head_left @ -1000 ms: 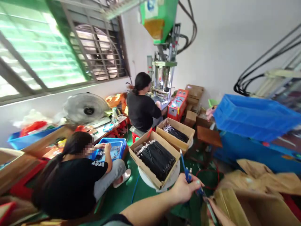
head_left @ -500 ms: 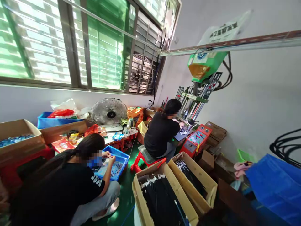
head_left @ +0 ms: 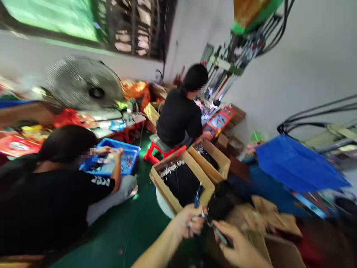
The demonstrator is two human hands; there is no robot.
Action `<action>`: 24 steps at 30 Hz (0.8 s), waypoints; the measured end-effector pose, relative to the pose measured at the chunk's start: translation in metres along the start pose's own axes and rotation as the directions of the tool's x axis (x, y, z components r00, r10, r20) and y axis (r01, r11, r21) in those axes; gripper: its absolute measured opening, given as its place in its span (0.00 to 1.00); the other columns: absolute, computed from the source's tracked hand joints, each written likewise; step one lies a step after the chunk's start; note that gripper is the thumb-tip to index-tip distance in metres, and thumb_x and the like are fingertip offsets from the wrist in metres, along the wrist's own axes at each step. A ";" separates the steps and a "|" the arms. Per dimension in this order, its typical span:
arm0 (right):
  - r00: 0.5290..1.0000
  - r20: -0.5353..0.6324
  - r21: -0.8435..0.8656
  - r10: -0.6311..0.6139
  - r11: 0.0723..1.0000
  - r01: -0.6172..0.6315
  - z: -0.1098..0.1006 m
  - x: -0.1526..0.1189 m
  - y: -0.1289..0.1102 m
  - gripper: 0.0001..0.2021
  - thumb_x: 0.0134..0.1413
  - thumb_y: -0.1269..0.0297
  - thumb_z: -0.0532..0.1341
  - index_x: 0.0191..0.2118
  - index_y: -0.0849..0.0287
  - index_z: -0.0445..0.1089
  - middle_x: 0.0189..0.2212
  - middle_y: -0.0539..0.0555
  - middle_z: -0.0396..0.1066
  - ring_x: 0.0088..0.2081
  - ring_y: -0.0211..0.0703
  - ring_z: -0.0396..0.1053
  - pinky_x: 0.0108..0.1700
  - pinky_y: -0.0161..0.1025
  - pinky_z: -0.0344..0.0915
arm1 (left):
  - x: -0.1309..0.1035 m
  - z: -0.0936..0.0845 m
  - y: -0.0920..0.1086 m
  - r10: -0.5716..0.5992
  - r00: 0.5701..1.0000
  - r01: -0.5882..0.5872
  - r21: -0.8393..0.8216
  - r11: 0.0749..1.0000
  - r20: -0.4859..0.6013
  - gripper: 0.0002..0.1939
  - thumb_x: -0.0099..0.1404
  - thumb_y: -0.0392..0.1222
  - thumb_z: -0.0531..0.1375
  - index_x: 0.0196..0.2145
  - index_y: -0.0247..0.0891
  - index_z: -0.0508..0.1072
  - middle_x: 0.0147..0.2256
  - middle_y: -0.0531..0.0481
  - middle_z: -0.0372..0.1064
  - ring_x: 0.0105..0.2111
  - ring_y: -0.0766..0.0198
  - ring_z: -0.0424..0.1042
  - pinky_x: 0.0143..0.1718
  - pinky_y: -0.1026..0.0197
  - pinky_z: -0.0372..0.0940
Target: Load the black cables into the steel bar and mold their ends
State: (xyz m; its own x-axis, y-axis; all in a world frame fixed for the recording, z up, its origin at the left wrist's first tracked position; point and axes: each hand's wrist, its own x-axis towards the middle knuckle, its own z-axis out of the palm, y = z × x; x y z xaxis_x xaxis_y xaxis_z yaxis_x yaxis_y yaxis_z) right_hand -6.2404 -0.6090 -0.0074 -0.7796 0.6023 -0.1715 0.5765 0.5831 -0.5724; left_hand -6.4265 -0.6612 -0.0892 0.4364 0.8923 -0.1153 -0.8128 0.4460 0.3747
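Observation:
My left hand point(head_left: 192, 222) is closed low in the middle of the view, in front of a cardboard box. A thin blue strip-like piece point(head_left: 197, 197) sticks up from its fingers; its exact kind is blurred. My right hand point(head_left: 237, 242), just to the right, wraps round a tool with a dark green handle point(head_left: 223, 236). The tool's metal end lies close to the left fingertips, but what is between them is too blurred to make out. Behind my hands, the open cardboard box point(head_left: 156, 182) holds a bundle of long black cables point(head_left: 178, 180) with pale ends.
A second cardboard box point(head_left: 226, 171) with black pieces stands beside the first. A person point(head_left: 64, 193) sits at left over a blue tray point(head_left: 136, 152). Another person point(head_left: 178, 115) sits on a red stool point(head_left: 150, 152) at a machine point(head_left: 227, 67). A blue sheet point(head_left: 295, 163) is at right.
My view has tilted down and swung left-to-right, so the room has shifted up and left. Both my hands have come into view, the right one holding the green-handled tool.

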 end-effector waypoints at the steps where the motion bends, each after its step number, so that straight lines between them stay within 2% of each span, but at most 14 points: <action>1: 0.994 0.112 0.085 0.001 0.996 -0.010 -0.002 -0.001 -0.004 0.08 0.49 0.67 0.60 0.36 0.53 0.73 0.32 0.52 0.70 0.36 0.44 0.69 0.41 0.43 0.69 | -0.002 -0.004 0.000 -0.044 0.999 0.045 -0.040 0.998 0.016 0.19 0.47 0.51 0.72 0.26 0.38 0.69 0.13 0.63 0.45 0.10 0.79 0.37 0.12 0.72 0.35; 3: 0.964 0.266 0.262 -0.021 0.964 -0.051 -0.006 0.005 -0.012 0.06 0.46 0.70 0.56 0.31 0.60 0.70 0.30 0.51 0.67 0.33 0.40 0.67 0.40 0.38 0.67 | -0.004 -0.011 0.000 -0.081 0.996 0.084 -0.114 0.990 0.027 0.18 0.50 0.49 0.71 0.29 0.38 0.69 0.14 0.63 0.47 0.11 0.80 0.37 0.12 0.72 0.35; 5: 0.958 0.288 0.333 -0.019 0.939 -0.081 -0.009 0.013 -0.017 0.05 0.46 0.71 0.55 0.30 0.62 0.68 0.29 0.51 0.65 0.33 0.38 0.65 0.39 0.35 0.65 | -0.004 -0.014 -0.001 -0.041 0.999 0.038 -0.149 0.988 -0.015 0.18 0.52 0.49 0.70 0.32 0.38 0.68 0.15 0.63 0.49 0.11 0.80 0.38 0.13 0.72 0.35; 6: 0.962 0.273 0.321 -0.017 0.944 -0.074 -0.010 0.016 -0.019 0.06 0.46 0.72 0.54 0.31 0.62 0.68 0.30 0.50 0.65 0.33 0.38 0.64 0.40 0.35 0.65 | -0.005 -0.013 -0.002 0.021 0.997 -0.030 -0.129 0.991 -0.076 0.19 0.52 0.50 0.70 0.32 0.38 0.68 0.15 0.63 0.51 0.12 0.80 0.40 0.13 0.72 0.36; 7: 0.969 0.248 0.275 -0.015 0.960 -0.055 -0.009 0.018 -0.021 0.08 0.46 0.72 0.54 0.33 0.62 0.69 0.30 0.50 0.65 0.34 0.38 0.64 0.40 0.35 0.65 | -0.006 -0.012 -0.003 0.105 0.982 -0.118 -0.075 0.990 -0.160 0.20 0.51 0.51 0.70 0.32 0.37 0.68 0.16 0.62 0.53 0.12 0.79 0.43 0.13 0.72 0.36; 8: 0.976 0.215 0.201 -0.015 0.979 -0.029 -0.007 0.017 -0.021 0.11 0.46 0.73 0.54 0.37 0.61 0.70 0.30 0.50 0.65 0.34 0.38 0.64 0.40 0.35 0.64 | -0.007 -0.009 -0.004 0.199 0.947 -0.203 0.009 0.979 -0.251 0.21 0.49 0.52 0.70 0.31 0.37 0.68 0.16 0.61 0.54 0.13 0.78 0.46 0.14 0.72 0.37; 10: 0.991 0.131 0.002 -0.023 1.000 0.023 -0.002 0.014 -0.020 0.20 0.46 0.74 0.54 0.48 0.60 0.69 0.33 0.52 0.67 0.35 0.40 0.65 0.40 0.36 0.65 | -0.009 -0.005 -0.004 0.357 0.845 -0.295 0.209 0.932 -0.399 0.22 0.48 0.55 0.70 0.27 0.35 0.68 0.16 0.60 0.55 0.14 0.78 0.48 0.15 0.70 0.38; 12: 0.998 0.046 -0.210 -0.040 0.976 0.049 0.005 0.010 -0.017 0.27 0.46 0.74 0.55 0.56 0.59 0.64 0.38 0.55 0.68 0.39 0.44 0.66 0.44 0.39 0.66 | -0.012 -0.002 -0.003 0.422 0.779 -0.276 0.351 0.895 -0.463 0.23 0.49 0.57 0.69 0.23 0.33 0.69 0.14 0.59 0.54 0.13 0.77 0.47 0.15 0.69 0.37; 15: 0.998 -0.023 -0.460 -0.055 0.887 0.038 0.014 0.006 -0.013 0.29 0.48 0.73 0.55 0.59 0.61 0.61 0.45 0.61 0.67 0.46 0.50 0.65 0.49 0.46 0.65 | -0.015 0.001 -0.001 0.466 0.736 -0.228 0.468 0.854 -0.491 0.24 0.53 0.59 0.66 0.21 0.32 0.72 0.13 0.54 0.60 0.12 0.76 0.48 0.15 0.68 0.37; 17: 0.998 -0.038 -0.548 -0.047 0.836 0.019 0.018 0.005 -0.012 0.27 0.50 0.72 0.55 0.59 0.62 0.61 0.45 0.62 0.67 0.46 0.53 0.65 0.49 0.48 0.66 | -0.013 0.003 -0.001 0.482 0.709 -0.228 0.480 0.847 -0.515 0.24 0.52 0.59 0.66 0.22 0.31 0.73 0.15 0.49 0.66 0.12 0.76 0.50 0.15 0.67 0.37; 19: 0.998 -0.048 -0.570 -0.037 0.822 0.003 0.021 0.004 -0.012 0.27 0.51 0.71 0.55 0.59 0.62 0.61 0.45 0.62 0.67 0.45 0.53 0.65 0.48 0.48 0.66 | -0.009 0.005 -0.004 0.463 0.697 -0.238 0.434 0.869 -0.547 0.24 0.49 0.59 0.67 0.22 0.31 0.72 0.16 0.47 0.68 0.12 0.76 0.51 0.14 0.68 0.37; 21: 0.998 -0.063 -0.530 -0.023 0.848 -0.014 0.022 0.001 -0.011 0.28 0.50 0.71 0.55 0.59 0.61 0.61 0.45 0.61 0.67 0.45 0.53 0.65 0.49 0.47 0.65 | -0.001 0.007 -0.008 0.435 0.704 -0.253 0.373 0.892 -0.562 0.24 0.46 0.58 0.69 0.22 0.31 0.72 0.16 0.47 0.68 0.12 0.75 0.53 0.14 0.69 0.37; 23: 0.996 -0.089 -0.421 0.004 0.906 -0.041 0.022 -0.003 -0.007 0.29 0.47 0.72 0.56 0.59 0.61 0.62 0.44 0.60 0.67 0.44 0.51 0.66 0.48 0.45 0.65 | 0.010 0.012 -0.013 0.433 0.701 -0.273 0.349 0.897 -0.566 0.25 0.43 0.58 0.70 0.24 0.30 0.73 0.16 0.49 0.66 0.14 0.73 0.57 0.14 0.70 0.39; 24: 0.994 -0.106 -0.338 0.024 0.939 -0.058 0.021 -0.005 -0.004 0.28 0.46 0.73 0.55 0.57 0.61 0.63 0.42 0.59 0.68 0.42 0.49 0.66 0.46 0.43 0.65 | 0.016 0.015 -0.016 0.451 0.683 -0.286 0.357 0.889 -0.574 0.25 0.42 0.58 0.70 0.24 0.31 0.72 0.16 0.51 0.65 0.15 0.73 0.58 0.15 0.70 0.41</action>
State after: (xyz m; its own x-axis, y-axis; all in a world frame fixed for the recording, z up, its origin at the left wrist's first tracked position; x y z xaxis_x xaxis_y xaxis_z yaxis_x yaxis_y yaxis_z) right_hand -6.2441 -0.6254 -0.0214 -0.7355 0.6702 -0.0992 0.6697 0.6970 -0.2563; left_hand -6.4007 -0.6553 -0.0835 -0.2898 0.8509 -0.4381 -0.7098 0.1160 0.6948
